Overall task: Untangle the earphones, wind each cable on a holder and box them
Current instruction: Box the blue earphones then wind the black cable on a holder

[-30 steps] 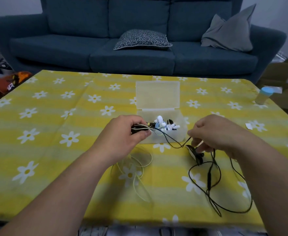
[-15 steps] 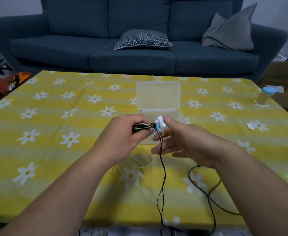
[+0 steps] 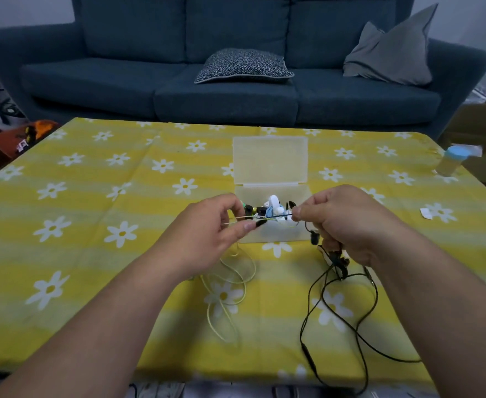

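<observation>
Left hand (image 3: 213,234): thumb and forefinger pinch a pale yellow cable (image 3: 236,281), with a dark piece at the fingertips that I cannot identify. The other fingers are curled.

Right hand (image 3: 351,222): thumb and forefinger pinch the black cable (image 3: 307,354). One earbud hangs just below the pinch.

Between the two pinches is a short, taut span. Its long axis runs left to right, roughly parallel to the near edge of the tabletop (image 3: 92,225) and just above the front wall of the open box (image 3: 276,239).

The yellow slack loops below the left hand and the black slack loops below the right, both towards the near edge and well apart. A small pale piece lies under the right hand, possibly a holder.

Judgement: the crossing sits within the span, nearer the left hand, so separation should go outward along that axis.
</observation>
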A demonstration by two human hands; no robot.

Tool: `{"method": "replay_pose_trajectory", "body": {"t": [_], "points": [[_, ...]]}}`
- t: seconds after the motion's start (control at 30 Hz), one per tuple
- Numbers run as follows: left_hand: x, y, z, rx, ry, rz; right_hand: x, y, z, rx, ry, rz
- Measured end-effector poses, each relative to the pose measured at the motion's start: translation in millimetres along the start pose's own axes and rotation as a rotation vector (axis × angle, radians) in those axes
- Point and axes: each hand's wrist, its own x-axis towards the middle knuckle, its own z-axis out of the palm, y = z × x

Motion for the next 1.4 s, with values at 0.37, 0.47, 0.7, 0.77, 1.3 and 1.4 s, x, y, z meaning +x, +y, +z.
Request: {"method": "replay_pose_trajectory", "body": {"t": [0.37,0.47,0.7,0.77,1.3,1.4], "points": [[3,-6,-6,-0.061,0.044,-0.014,-6,-1,-9,-0.292,-0.035,-0.152],[1,-4,-4,-0.093,0.027,-0.018,-13,-6,-5,-0.293,-0.059,-0.246],[-1,7,3,-0.160,-0.021,0.080,-14,-8,8,-0.200,-0.139,-0.329],[-3,13,4,-0.220,-0.095,0.092,-12,-7,11,-0.174,-0.120,-0.324],[-9,6,-7,-0.067,-0.363,-0.077,-5,-4,-6,0.091,0.192,-0.173],[-7,19,-2,-0.339,-0.192,-0.062,-7,-4,-6,0.068,0.158,-0.149]]}}
